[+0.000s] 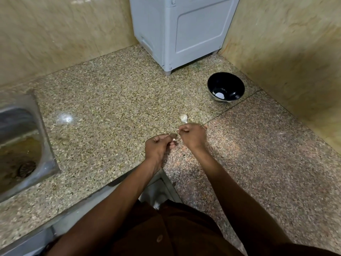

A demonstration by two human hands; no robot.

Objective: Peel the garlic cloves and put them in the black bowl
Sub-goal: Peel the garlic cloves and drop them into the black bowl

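My left hand pinches a small garlic clove above the granite counter; my right hand pinches its papery skin. It looks light and slippery, so grip the ends. The black bowl sits well apart.

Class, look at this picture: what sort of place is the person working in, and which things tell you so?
Most likely a home kitchen: a speckled stone counter with a steel sink set into it, tiled walls, and a black bowl beside garlic.
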